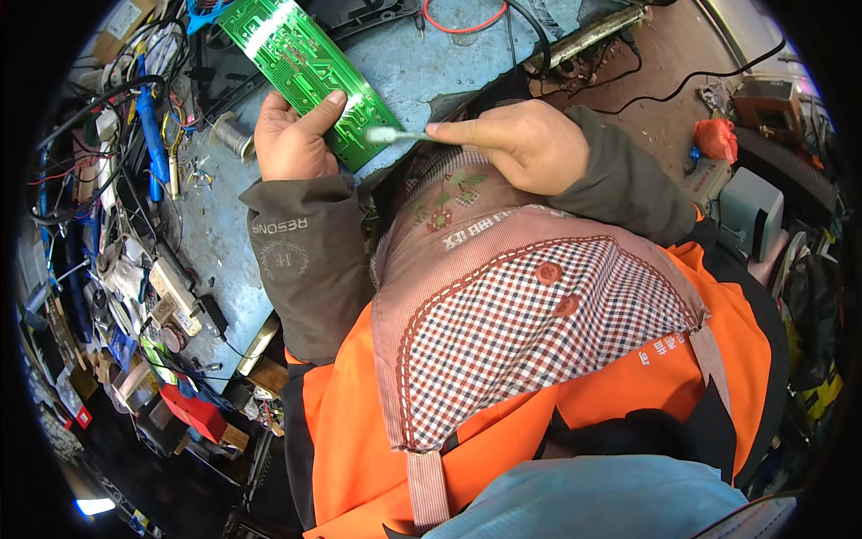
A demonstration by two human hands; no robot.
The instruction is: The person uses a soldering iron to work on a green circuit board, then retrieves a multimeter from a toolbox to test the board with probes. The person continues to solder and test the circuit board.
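My left hand (pixel 301 135) grips a long green circuit board (pixel 310 72) by its near left edge, thumb on top. The board is tilted, its traced side facing up, with bright glare at its far end. In my right hand (pixel 521 142) is a pale toothbrush (pixel 409 136), pinched with the index finger stretched along its handle. Its bristle head lies over the near end of the board; whether the bristles touch the surface I cannot tell. Much of the handle is hidden inside my right hand.
Below the board is a worn blue-grey bench top (pixel 220 269). A solder wire spool (pixel 232 135) stands left of my left hand. Tangled cables, a blue-handled tool (pixel 151 135) and a power strip (pixel 175 286) crowd the left side. A red cable (pixel 462 30) loops at the far edge.
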